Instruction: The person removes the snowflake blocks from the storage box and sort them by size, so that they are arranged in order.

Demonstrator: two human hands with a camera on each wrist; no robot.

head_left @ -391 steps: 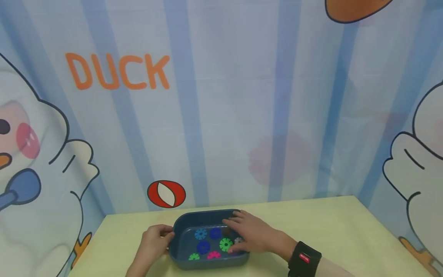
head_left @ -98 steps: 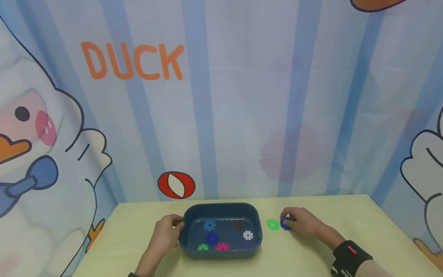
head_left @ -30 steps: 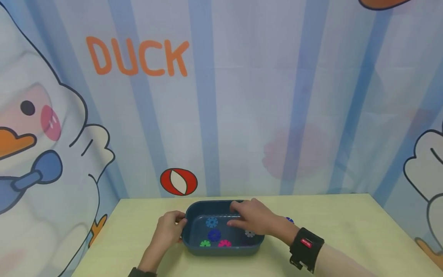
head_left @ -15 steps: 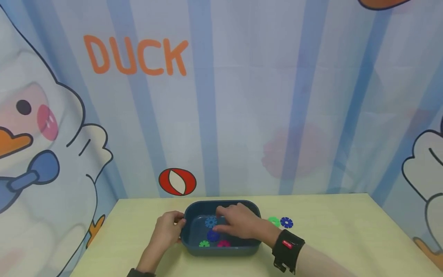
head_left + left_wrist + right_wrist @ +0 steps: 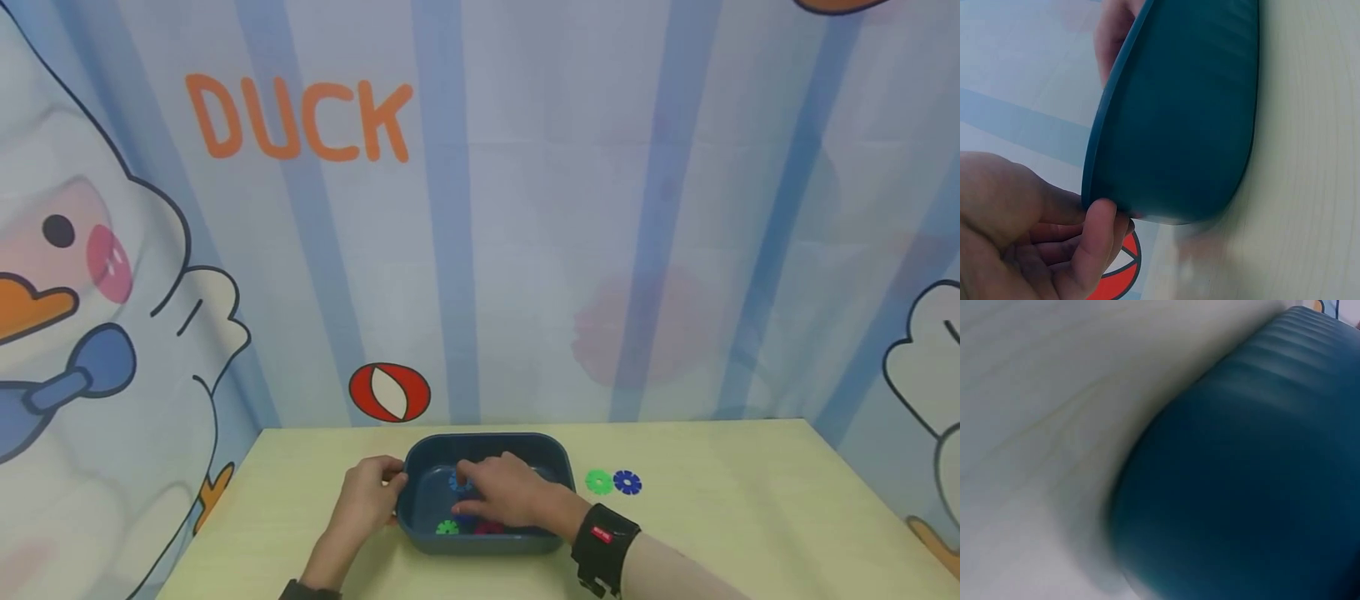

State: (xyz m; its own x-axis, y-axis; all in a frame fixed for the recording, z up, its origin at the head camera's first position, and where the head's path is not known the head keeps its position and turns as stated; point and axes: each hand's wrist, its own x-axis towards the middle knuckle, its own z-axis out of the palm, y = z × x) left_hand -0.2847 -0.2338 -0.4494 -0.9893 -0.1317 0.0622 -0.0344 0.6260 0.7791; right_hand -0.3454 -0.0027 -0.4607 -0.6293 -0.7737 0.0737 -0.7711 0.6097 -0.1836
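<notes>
Low in the centre of the frame, the left hand (image 5: 365,496) curls its fingers on the left rim of the smooth dark-blue plastic tub (image 5: 487,445), seemingly steadying it. The right hand (image 5: 506,492) reaches inside, fingers bent toward the light-blue toothed disc (image 5: 456,482); grip uncertain. Further right on the pale table (image 5: 720,517), green (image 5: 598,482) and blue (image 5: 627,482) discs lie side by side.

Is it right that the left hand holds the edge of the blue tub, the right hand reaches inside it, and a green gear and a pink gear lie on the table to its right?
Not quite. The head view shows a green gear and a dark blue gear on the table, not a pink one. The rest holds: the left hand holds the tub at its edge and the right hand reaches inside.
</notes>
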